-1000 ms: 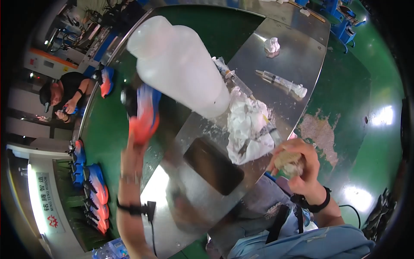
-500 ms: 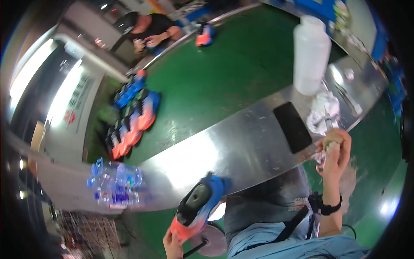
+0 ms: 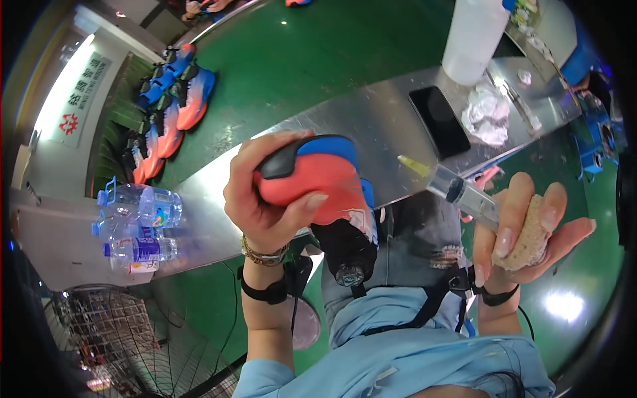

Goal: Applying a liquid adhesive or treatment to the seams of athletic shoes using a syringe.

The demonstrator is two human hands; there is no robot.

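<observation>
Coral-blue sneaker: nearer flat black phone now; likely light; our left hand grips coral end
Clear plastic syringe: likely slick; right hand grips it

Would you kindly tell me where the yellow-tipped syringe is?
The syringe is right of centre in the head view, in the right hand beside the sponge.

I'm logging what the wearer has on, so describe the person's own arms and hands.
Both the left hand and right hand are ungloved. The left wrist wears a gold-toned band and, nearer the elbow, a black strap with a dark module. The right wrist has a black wristband. The left sleeve is short and light blue.
</observation>
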